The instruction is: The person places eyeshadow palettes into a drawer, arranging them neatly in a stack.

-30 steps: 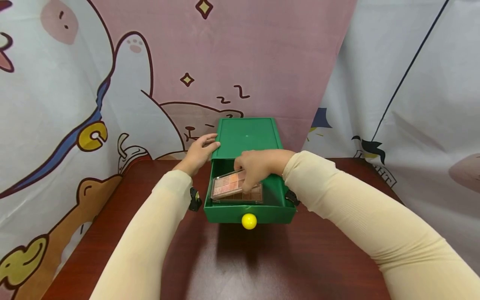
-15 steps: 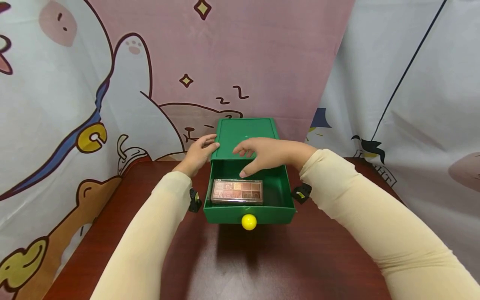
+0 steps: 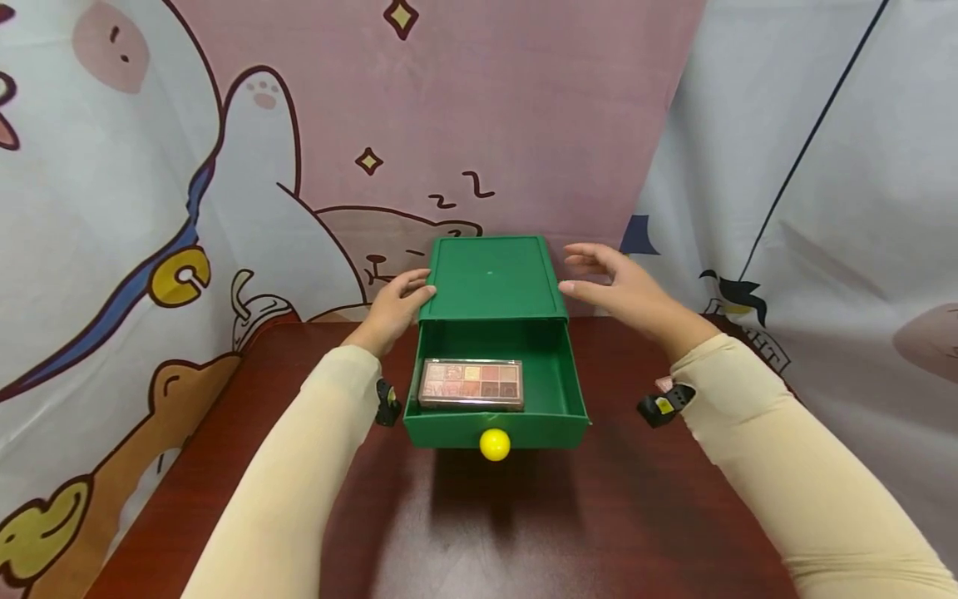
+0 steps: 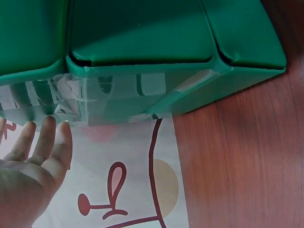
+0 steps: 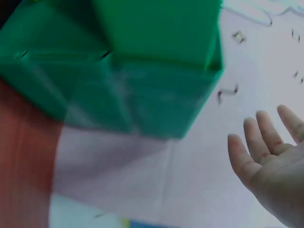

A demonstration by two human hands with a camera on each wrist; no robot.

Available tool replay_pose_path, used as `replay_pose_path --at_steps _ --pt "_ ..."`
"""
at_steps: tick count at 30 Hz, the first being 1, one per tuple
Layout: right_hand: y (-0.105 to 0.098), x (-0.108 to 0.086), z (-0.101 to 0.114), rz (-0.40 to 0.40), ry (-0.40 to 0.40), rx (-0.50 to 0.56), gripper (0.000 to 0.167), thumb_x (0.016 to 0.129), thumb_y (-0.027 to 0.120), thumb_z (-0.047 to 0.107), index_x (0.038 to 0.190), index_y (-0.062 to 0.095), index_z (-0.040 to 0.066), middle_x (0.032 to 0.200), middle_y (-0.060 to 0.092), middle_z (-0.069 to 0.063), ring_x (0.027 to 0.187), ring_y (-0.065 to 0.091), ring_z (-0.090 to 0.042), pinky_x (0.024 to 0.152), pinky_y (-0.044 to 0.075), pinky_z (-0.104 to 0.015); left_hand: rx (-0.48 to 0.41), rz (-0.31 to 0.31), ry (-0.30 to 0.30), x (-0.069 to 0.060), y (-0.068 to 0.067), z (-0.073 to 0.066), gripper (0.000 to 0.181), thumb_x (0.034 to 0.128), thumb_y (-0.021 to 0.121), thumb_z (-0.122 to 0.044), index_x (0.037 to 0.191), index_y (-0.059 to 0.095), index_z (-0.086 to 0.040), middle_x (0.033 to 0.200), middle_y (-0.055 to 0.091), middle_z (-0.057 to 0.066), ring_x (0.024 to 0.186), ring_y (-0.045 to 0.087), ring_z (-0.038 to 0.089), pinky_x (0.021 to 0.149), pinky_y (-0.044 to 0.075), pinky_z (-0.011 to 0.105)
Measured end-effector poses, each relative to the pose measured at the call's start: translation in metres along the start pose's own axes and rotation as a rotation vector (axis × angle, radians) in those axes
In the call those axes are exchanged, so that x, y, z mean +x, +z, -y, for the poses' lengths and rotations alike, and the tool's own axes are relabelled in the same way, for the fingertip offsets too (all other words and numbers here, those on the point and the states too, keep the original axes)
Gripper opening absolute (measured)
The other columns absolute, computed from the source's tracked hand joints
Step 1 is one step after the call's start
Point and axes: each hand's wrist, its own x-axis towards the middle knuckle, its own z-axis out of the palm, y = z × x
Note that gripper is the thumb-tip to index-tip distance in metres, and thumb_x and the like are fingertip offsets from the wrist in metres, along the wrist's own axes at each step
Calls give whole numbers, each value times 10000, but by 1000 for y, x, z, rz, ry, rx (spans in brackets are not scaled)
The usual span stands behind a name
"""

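A green box (image 3: 494,279) stands on the table, its drawer (image 3: 550,374) pulled out toward the camera, with a yellow round knob (image 3: 495,445) in front. Flat in the drawer's left part lies a clear-lidded makeup palette (image 3: 471,384). My left hand (image 3: 392,312) rests at the box's left side, fingers extended; the left wrist view has this hand (image 4: 35,166) beside the taped side of the box (image 4: 137,90). Empty, my right hand (image 3: 624,291) hovers off the box's right side, fingers loosely extended. In the right wrist view that hand (image 5: 270,156) is apart from the box (image 5: 161,95).
The dark red-brown table (image 3: 479,532) lies under the box and extends to both sides. Behind it hangs a cartoon-printed cloth (image 3: 479,100). Small black devices are on both wrists, the left one (image 3: 387,403) near the drawer's left wall.
The palette my right hand held at a tilt now lies flat in the drawer. My right hand let go, rose and moved right, past the box's side. The left hand stayed.
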Motion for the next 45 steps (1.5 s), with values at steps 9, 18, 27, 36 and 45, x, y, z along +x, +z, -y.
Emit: replay_pose_path --at_steps 9,18,27,36,45 --pt "-21 -21 -72 -110 104 -24 734 966 573 377 1540 221 86 1506 314 -220 1378 291 -408 1045 292 -618 5 -1 12 0 -1 1 488 1012 517 -303 1475 402 -201 1510 376 84 1365 381 266 1015 412 494" --pt "-29 -49 -136 -202 254 -68 837 950 553 491 1544 164 48 1505 272 -293 1353 273 -494 1021 285 -659 7 -3 9 -2 0 1 489 1012 516 -315 1475 402 -208 1507 378 79 1366 379 270 1025 409 485" --pt "-24 -79 -189 -220 331 -134 867 948 551 495 1515 168 -36 1460 261 -358 1300 284 -554 974 301 -686 -4 2 4 -1 0 1 488 1011 518 -312 1474 401 -212 1505 378 74 1368 378 265 1028 411 477" --pt "-16 -106 -221 -177 364 -254 803 964 552 414 1427 237 -162 1400 263 -424 1267 265 -587 972 283 -692 -5 -6 0 -2 1 0 481 1013 514 -309 1472 406 -214 1505 379 72 1367 379 266 1032 408 478" --pt "-17 -120 -233 -121 486 -324 876 951 533 487 1409 218 -189 1394 226 -462 1264 226 -621 986 242 -716 -19 0 0 -3 0 -1 492 1013 515 -304 1479 396 -201 1507 377 81 1358 391 263 1029 410 479"
